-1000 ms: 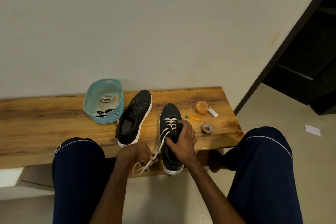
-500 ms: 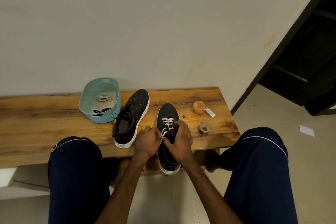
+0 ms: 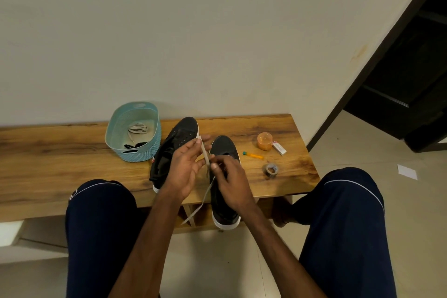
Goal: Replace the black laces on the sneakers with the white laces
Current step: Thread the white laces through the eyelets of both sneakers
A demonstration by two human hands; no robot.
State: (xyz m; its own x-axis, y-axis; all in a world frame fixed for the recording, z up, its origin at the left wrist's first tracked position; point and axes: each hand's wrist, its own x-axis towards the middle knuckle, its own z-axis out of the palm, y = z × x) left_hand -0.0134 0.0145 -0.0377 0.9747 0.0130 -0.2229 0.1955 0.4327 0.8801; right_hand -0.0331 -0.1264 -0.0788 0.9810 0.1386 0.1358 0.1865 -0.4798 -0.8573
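Observation:
Two black sneakers with white soles lie on the wooden bench (image 3: 60,152). The left sneaker (image 3: 180,138) has no lace. My hands cover the middle of the right sneaker (image 3: 225,203), which carries the white lace (image 3: 205,150). My left hand (image 3: 186,167) is raised over the shoes and pinches one lace end, pulled up taut. My right hand (image 3: 229,176) pinches the lace at the eyelets. A loose strand hangs down past the bench edge.
A teal basket (image 3: 121,126) at the back left holds a white lace and black laces. To the right lie an orange cup (image 3: 264,141), a small white box (image 3: 279,148), a yellow pen (image 3: 252,155) and a tape roll (image 3: 271,170). My knees flank the bench.
My left hand rose from beside the right sneaker and drew a lace end upward over the shoes. My right hand stayed on the sneaker's eyelets.

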